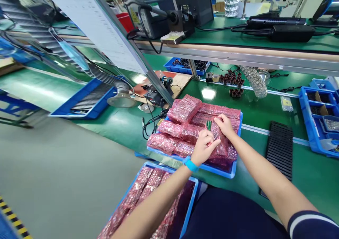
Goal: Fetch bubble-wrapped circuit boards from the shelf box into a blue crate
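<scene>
Both my hands work over a blue tray [201, 162] heaped with pink anti-static bubble bags [184, 113]. My left hand [203, 148], with a blue wristband [190, 164], pinches one bag near a small green circuit board [209, 125]. The board's end sticks out of that bag, and the rest is hidden. My right hand [225, 125] grips the same bag just to the right of the board. Its navy-trimmed sleeve [309, 225] shows at the lower right.
Another blue tray [172, 170] of pink bags lies beneath my left forearm. A black slotted tray [279, 150] lies on the green bench to the right, beside a blue compartment tray [315, 126]. A soldering station [156, 22] stands on the upper shelf, and a metal shelf frame crosses the background.
</scene>
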Available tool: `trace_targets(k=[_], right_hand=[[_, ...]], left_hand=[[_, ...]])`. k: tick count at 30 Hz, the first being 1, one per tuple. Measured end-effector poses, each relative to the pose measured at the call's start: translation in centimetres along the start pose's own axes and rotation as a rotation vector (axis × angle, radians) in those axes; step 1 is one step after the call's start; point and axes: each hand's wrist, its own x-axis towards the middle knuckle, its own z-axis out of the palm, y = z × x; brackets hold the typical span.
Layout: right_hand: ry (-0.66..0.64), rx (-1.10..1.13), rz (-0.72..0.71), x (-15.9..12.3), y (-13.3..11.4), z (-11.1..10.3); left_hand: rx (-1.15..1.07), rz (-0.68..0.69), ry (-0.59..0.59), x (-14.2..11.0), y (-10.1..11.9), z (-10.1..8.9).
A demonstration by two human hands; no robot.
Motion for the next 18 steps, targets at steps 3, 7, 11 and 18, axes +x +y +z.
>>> trace_targets(k=[3, 7, 11, 18], right_hand=[[-0.012, 0.063, -0.023, -0.2, 0.2, -0.1], [-0.033, 0.110, -0.035, -0.1, 0.5, -0.2], [-0.043, 0.141, -0.029, 0.1, 0.7, -0.4], [-0.063, 0.070, -0.003, -0.4, -0.3, -1.3]], left_hand=[[-0.273, -0.072, 0.152, -1.2, -0.1, 0.5], [-0.430, -0.175, 0.246, -1.7, 0.0, 1.0], [-0.483, -0.261, 0.296, -1.3, 0.2, 1.2], [-0.142, -0.221, 0.128, 1.3, 0.5, -1.3]])
